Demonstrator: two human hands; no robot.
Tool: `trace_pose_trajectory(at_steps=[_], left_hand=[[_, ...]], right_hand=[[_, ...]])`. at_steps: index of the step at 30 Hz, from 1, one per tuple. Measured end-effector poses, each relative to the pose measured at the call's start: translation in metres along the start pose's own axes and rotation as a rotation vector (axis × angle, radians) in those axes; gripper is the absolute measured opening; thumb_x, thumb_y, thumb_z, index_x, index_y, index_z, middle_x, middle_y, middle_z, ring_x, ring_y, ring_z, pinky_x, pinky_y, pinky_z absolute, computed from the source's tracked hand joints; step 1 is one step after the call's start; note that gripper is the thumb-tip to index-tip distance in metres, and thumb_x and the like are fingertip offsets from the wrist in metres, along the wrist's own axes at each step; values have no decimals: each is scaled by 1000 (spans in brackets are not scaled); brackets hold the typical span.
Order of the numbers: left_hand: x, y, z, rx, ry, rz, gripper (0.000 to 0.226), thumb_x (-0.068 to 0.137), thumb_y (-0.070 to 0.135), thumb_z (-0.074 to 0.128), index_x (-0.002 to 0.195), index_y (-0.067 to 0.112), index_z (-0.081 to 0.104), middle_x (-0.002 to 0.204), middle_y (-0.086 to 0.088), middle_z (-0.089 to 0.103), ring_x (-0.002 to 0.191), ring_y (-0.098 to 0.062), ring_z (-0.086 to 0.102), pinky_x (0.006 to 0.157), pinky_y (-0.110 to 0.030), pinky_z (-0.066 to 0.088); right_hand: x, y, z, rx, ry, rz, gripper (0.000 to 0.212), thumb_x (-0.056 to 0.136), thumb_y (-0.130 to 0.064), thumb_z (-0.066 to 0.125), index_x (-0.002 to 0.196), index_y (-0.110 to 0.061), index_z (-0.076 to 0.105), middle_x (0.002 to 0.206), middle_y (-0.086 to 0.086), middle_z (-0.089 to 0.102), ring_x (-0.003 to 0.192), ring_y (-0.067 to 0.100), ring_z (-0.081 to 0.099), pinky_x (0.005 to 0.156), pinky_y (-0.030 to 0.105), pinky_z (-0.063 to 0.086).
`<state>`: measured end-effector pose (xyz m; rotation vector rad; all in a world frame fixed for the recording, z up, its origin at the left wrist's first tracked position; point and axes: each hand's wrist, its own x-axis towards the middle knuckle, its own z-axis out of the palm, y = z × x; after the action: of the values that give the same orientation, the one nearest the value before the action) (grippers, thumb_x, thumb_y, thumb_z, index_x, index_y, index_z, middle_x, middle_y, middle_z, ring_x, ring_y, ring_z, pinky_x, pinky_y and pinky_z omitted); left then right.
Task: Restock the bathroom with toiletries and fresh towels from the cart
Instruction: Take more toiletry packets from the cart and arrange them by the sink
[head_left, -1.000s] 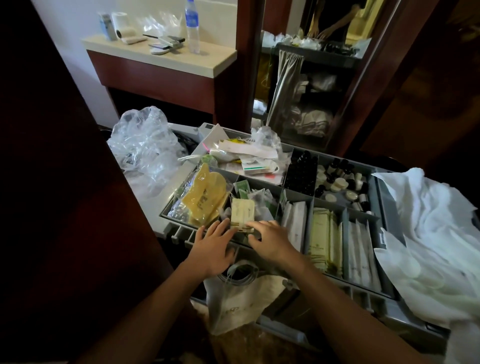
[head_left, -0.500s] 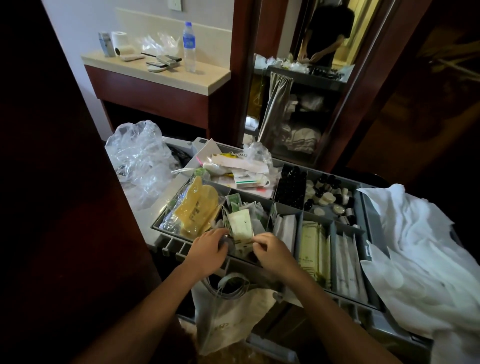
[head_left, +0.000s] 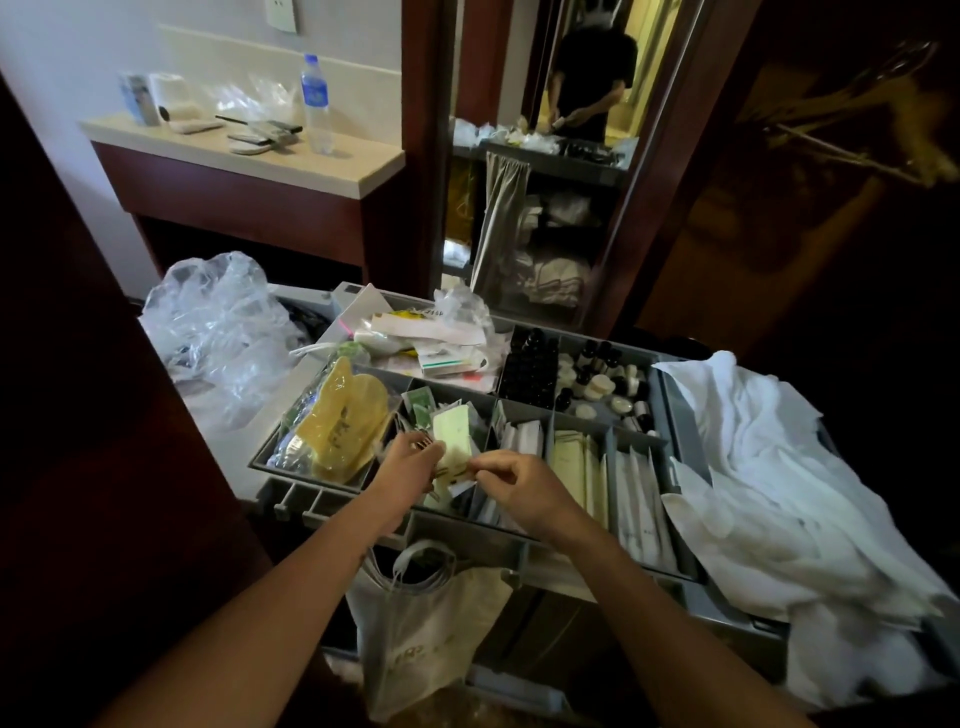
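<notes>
A crumpled plastic bag (head_left: 218, 332) lies left of the cart's grey tray (head_left: 467, 535), whose front-left compartment holds yellow packs (head_left: 343, 421). Over the next compartment the left hand (head_left: 413, 465), fingers curled, and the right hand (head_left: 519, 486), thumb against forefinger, both pinch a pale green packet (head_left: 453, 431) standing among others. Further right are long sachets (head_left: 639, 504), small bottles (head_left: 530, 369) behind them, and heaped white towels (head_left: 779, 467).

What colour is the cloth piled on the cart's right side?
The cloth is white; head view.
</notes>
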<state>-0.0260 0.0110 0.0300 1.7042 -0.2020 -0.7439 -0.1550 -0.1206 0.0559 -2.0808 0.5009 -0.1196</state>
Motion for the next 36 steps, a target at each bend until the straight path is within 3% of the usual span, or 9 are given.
trace_pose_trajectory(at_steps=[6,10,16,20,24,26,30,34,36], left_hand=[[2,-3,-4,-39,94,77,44,100,14,61,140,17,42,117,-4,63,95,-18,66,63,-29,55],[8,-6,-17,28,180,78,38,99,14,62,135,14,49,120,-5,65,97,-18,67,64,-25,54],[13,-13,-27,85,212,45,15,104,20,54,116,15,59,103,-1,68,87,-13,67,58,-20,48],[15,-20,-32,115,237,54,20,104,24,51,117,14,61,102,-3,66,91,-16,63,65,-26,45],[17,-25,-38,135,232,50,20,103,26,52,116,13,61,98,-3,66,87,-19,64,65,-28,47],[17,-26,-39,110,240,43,18,103,24,54,115,12,61,94,-2,66,78,-16,64,58,-25,47],[10,-28,-37,60,241,21,11,104,21,54,110,13,60,95,-1,66,74,-9,62,46,-13,46],[3,-29,-38,70,241,19,14,103,22,56,110,11,61,98,-3,65,76,-9,59,54,-16,44],[0,-29,-39,80,240,20,14,103,22,56,112,13,61,101,-2,66,81,-9,60,60,-20,43]], right_hand=[[1,3,4,7,-39,24,28,103,-24,57,128,-21,69,124,-9,65,107,-2,59,80,4,42],[7,4,7,-5,-70,42,32,104,-25,54,133,-22,64,133,-5,63,117,6,57,91,16,44],[26,13,12,-119,-63,54,32,103,-21,52,133,-17,63,137,0,53,120,16,56,97,29,47],[42,17,19,-182,-77,83,34,103,-24,51,133,-15,63,149,4,46,140,22,41,115,38,38],[53,16,28,-257,-140,148,38,104,-30,47,139,-24,58,165,5,23,152,28,14,122,45,23],[59,17,32,-303,-161,172,41,104,-31,44,143,-24,55,166,8,20,153,31,10,123,45,21],[64,21,41,-377,-135,173,42,107,-25,37,145,-13,53,156,13,35,144,32,26,120,38,23],[62,18,44,-325,-90,193,41,107,-16,34,133,2,60,145,21,47,132,35,44,112,40,36],[57,13,42,-259,-73,177,40,107,-17,35,131,1,62,144,17,47,130,31,48,109,36,39]])
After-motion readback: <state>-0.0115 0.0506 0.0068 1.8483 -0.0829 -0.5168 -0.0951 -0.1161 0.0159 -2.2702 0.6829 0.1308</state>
